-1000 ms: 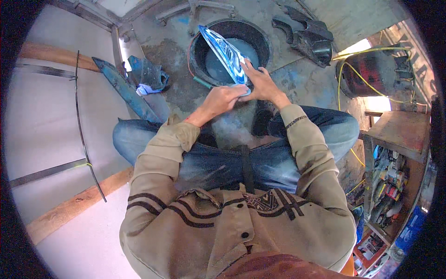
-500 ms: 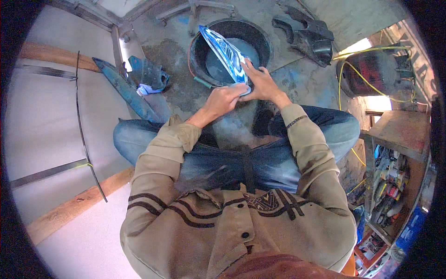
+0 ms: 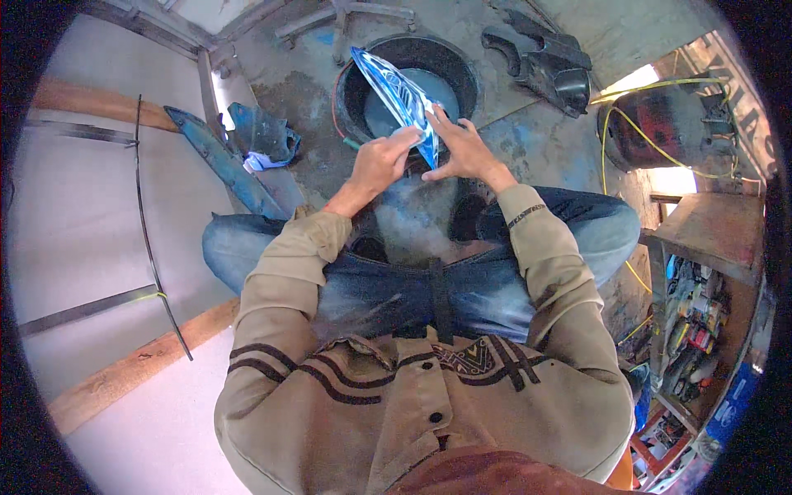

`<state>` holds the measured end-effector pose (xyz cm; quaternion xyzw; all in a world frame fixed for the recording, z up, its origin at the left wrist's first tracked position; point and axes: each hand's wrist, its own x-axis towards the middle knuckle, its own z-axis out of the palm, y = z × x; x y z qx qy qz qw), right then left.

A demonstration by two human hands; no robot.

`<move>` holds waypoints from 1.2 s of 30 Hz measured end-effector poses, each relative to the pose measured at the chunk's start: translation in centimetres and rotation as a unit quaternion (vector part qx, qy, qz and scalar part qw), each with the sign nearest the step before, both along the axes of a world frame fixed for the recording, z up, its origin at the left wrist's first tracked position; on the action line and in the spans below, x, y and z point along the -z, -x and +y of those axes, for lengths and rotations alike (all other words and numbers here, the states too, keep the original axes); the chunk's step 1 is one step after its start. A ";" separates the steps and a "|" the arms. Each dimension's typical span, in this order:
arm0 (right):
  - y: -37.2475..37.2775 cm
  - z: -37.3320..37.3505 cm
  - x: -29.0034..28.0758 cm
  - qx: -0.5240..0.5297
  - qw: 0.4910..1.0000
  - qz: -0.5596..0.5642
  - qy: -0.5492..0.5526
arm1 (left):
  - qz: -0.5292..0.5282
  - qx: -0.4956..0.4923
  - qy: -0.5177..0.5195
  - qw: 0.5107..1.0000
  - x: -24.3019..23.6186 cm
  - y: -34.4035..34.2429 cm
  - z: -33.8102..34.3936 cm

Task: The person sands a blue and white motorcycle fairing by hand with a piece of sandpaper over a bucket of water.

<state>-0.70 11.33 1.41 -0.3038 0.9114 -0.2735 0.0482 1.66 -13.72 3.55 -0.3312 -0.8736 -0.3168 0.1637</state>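
Note:
A glossy, pointed panel [image 3: 394, 92] in blue and white, looking like a vehicle fairing piece, slants over a black tub [image 3: 472, 91]. My right hand [image 3: 464, 150] grips its lower right edge, fingers spread along the face and thumb near the bottom tip. My left hand [image 3: 382, 167] is closed, with its fingertips pressed on the panel's lower left part. Whatever lies under those fingertips is hidden. Cloudy grey liquid [image 3: 433, 82] shows in the tub behind the panel.
Black moulded plastic parts [image 3: 544, 62] lie at the far right. A dusty blue panel [image 3: 219, 161] leans by the left wall, beside a dark blue part [image 3: 264, 136]. A yellow cord [image 3: 660, 144] crosses a dark drum-like container [image 3: 656, 128]. Cluttered wooden shelving [image 3: 701, 227] stands at right.
My left hand has slid up and left along the panel from its bottom tip, uncovering that tip. The panel has tilted slightly; my right hand keeps its grip.

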 end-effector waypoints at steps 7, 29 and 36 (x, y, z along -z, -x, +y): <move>0.3 0.3 1.4 0.001 0.998 0.055 0.007 | -0.041 0.085 0.049 0.994 0.1 -2.8 2.0; 0.0 0.1 0.5 -0.002 1.000 0.019 0.002 | -0.049 0.017 0.052 0.997 -0.6 0.0 0.0; 0.0 0.1 -0.1 0.002 1.000 0.009 -0.004 | -0.035 -0.009 0.011 0.999 0.2 -0.5 0.4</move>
